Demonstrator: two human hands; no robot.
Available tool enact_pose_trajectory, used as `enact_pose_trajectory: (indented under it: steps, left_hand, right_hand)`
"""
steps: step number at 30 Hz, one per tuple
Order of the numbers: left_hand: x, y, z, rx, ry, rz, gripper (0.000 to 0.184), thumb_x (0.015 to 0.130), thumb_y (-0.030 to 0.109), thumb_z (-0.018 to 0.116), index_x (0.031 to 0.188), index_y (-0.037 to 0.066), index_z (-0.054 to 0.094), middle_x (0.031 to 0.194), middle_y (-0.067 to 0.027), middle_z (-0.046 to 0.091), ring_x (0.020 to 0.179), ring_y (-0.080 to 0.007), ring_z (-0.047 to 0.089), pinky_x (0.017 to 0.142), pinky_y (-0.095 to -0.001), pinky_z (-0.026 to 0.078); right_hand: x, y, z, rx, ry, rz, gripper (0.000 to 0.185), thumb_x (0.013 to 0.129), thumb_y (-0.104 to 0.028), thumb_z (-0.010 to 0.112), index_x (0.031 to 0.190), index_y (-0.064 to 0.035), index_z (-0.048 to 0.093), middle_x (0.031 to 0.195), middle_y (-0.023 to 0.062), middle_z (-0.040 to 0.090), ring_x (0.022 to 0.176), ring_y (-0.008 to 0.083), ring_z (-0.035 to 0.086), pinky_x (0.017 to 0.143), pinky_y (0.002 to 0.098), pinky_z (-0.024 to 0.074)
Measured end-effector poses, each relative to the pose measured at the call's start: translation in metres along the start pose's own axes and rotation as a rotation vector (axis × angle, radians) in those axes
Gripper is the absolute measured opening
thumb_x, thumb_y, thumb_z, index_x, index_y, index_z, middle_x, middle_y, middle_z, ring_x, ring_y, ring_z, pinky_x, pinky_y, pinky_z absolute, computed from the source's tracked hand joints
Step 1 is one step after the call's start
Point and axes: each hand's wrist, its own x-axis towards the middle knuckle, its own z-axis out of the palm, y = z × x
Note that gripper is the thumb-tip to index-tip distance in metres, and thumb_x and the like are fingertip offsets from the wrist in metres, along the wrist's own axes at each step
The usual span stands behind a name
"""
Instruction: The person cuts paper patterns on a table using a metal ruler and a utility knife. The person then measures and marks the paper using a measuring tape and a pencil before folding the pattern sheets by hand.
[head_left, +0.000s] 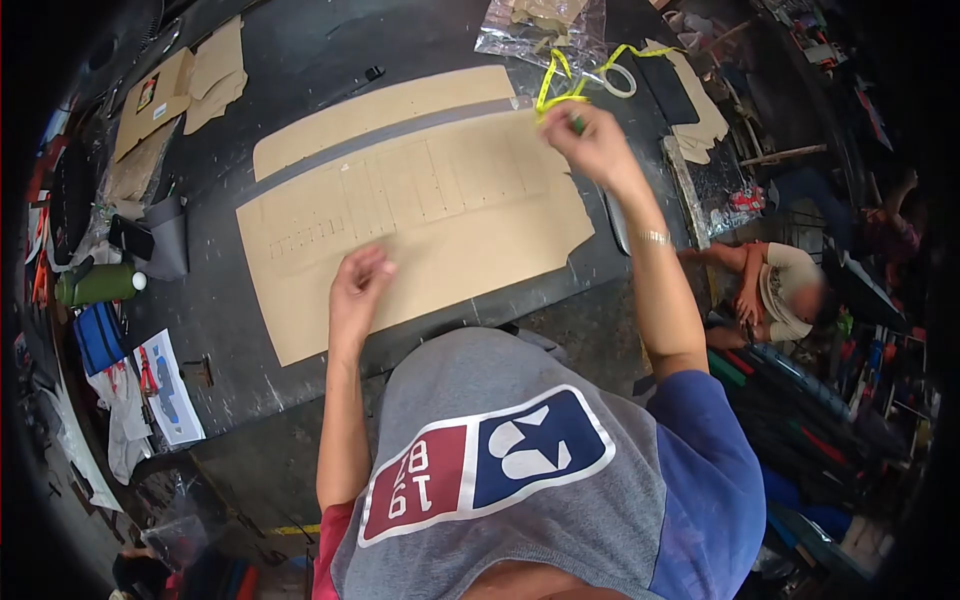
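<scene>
A brown cardboard sheet (480,235) lies on the dark table, marked with pencil-like lines and small dots. Along its upper part runs a long grey metal ruler (390,133), with more brown board showing beyond it. My right hand (592,150) is above the sheet's upper right corner, fingers closed on a small green thing (578,124) whose kind is mostly hidden. Just past that hand is a yellow measuring tape (552,78), loosely bunched. My left hand (362,285) hovers over or rests on the sheet's lower middle, fingers curled in and slightly blurred; anything inside them is hidden.
Near the tape are a tape roll (619,80) and a clear plastic bag (540,30). Cardboard pieces (215,75) lie at the far left. A green bottle (95,285), a blue pouch (98,338) and a printed sheet (172,390) line the left edge. A person (785,290) sits at right.
</scene>
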Motion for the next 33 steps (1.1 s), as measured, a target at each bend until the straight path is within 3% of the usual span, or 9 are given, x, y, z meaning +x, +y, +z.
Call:
enact_pose_trajectory:
  steps: [5, 7, 9, 13, 16, 19, 24, 26, 33]
  left_hand:
    - [-0.008, 0.104, 0.054, 0.031, -0.352, 0.52, 0.081, 0.087, 0.021, 0.079, 0.156, 0.003, 0.042, 0.166, -0.0181, 0.037, 0.154, -0.0315, 0.035, 0.117, -0.0412, 0.043]
    - [-0.017, 0.116, 0.067, -0.535, -0.515, 0.177, 0.078, 0.084, 0.019, 0.077, 0.154, 0.004, 0.047, 0.163, -0.0154, 0.043, 0.149, -0.0273, 0.043, 0.113, -0.0376, 0.045]
    - [-0.03, 0.112, 0.062, -0.173, -0.406, 0.436, 0.064, 0.085, 0.018, 0.079, 0.144, 0.003, 0.058, 0.144, -0.0133, 0.059, 0.13, -0.0214, 0.057, 0.104, -0.0347, 0.05]
    - [-0.025, 0.084, 0.027, 0.171, -0.274, 0.294, 0.013, 0.087, 0.012, 0.084, 0.092, 0.002, 0.078, 0.066, 0.0021, 0.065, 0.063, -0.0073, 0.057, 0.063, -0.0265, 0.049]
    - [-0.029, 0.028, -0.044, 0.266, -0.126, 0.135, 0.012, 0.087, 0.01, 0.083, 0.093, 0.001, 0.076, 0.069, 0.0025, 0.064, 0.068, -0.0063, 0.058, 0.066, -0.025, 0.048]
    - [-0.045, 0.002, -0.096, 0.409, -0.052, 0.048, 0.012, 0.088, 0.01, 0.083, 0.094, 0.001, 0.076, 0.075, 0.0021, 0.067, 0.074, -0.0059, 0.061, 0.069, -0.0249, 0.049]
    - [-0.059, 0.011, -0.075, 0.254, -0.194, 0.077, 0.017, 0.091, 0.013, 0.081, 0.099, 0.0, 0.075, 0.079, 0.0018, 0.068, 0.073, -0.0061, 0.061, 0.066, -0.0266, 0.051]
    - [-0.052, 0.032, -0.036, 0.066, -0.329, -0.08, 0.019, 0.091, 0.015, 0.082, 0.102, 0.001, 0.073, 0.076, -0.0001, 0.067, 0.071, -0.0049, 0.061, 0.061, -0.0235, 0.046]
    - [-0.033, 0.113, 0.013, -0.015, -0.591, -0.036, 0.025, 0.093, 0.026, 0.082, 0.1, 0.003, 0.077, 0.066, 0.0016, 0.062, 0.055, -0.0053, 0.053, 0.051, -0.024, 0.041]
  right_hand:
    - [-0.102, -0.152, 0.061, 0.349, -0.491, -0.276, 0.014, 0.098, -0.011, 0.073, 0.108, -0.0041, 0.068, 0.093, 0.0035, 0.071, 0.09, 0.0111, 0.07, 0.071, 0.0275, 0.0554]
    - [-0.109, -0.167, 0.066, 0.423, -0.579, -0.351, 0.017, 0.096, -0.011, 0.075, 0.109, -0.0038, 0.068, 0.094, 0.0032, 0.07, 0.09, 0.0108, 0.07, 0.073, 0.0268, 0.0549]
    - [-0.104, -0.184, 0.058, 0.414, -0.574, -0.414, 0.019, 0.095, -0.01, 0.077, 0.11, -0.0039, 0.067, 0.096, 0.0022, 0.07, 0.089, 0.0104, 0.07, 0.074, 0.0263, 0.0545]
    - [-0.061, -0.145, -0.016, 0.613, 0.03, -0.271, 0.012, 0.103, -0.013, 0.064, 0.11, -0.0041, 0.061, 0.095, 0.0084, 0.072, 0.077, 0.0175, 0.076, 0.068, 0.0265, 0.056]
    - [-0.025, -0.088, -0.099, 0.433, 0.336, -0.179, 0.014, 0.105, -0.018, 0.059, 0.107, -0.0051, 0.063, 0.09, 0.0052, 0.07, 0.074, 0.0082, 0.07, 0.046, 0.0175, 0.03]
    - [0.015, -0.022, -0.174, 0.286, 0.405, -0.115, 0.021, 0.103, -0.019, 0.066, 0.115, -0.0017, 0.064, 0.095, 0.0093, 0.074, 0.081, 0.0135, 0.074, 0.065, 0.0252, 0.0554]
    - [0.028, 0.016, -0.14, -0.252, 0.448, -0.028, 0.051, 0.094, -0.031, 0.078, 0.131, 0.0018, 0.065, 0.105, 0.0097, 0.075, 0.082, 0.0129, 0.071, 0.076, 0.0294, 0.0565]
    - [0.012, -0.03, -0.054, -0.179, 0.206, -0.341, 0.046, 0.093, -0.031, 0.079, 0.127, -0.0015, 0.07, 0.109, 0.0089, 0.075, 0.087, 0.0106, 0.07, 0.079, 0.0286, 0.0557]
    - [-0.07, -0.122, 0.064, 0.087, -0.866, -0.034, 0.03, 0.088, -0.02, 0.083, 0.111, -0.0033, 0.075, 0.103, 0.0039, 0.075, 0.1, 0.0125, 0.067, 0.091, 0.0287, 0.0516]
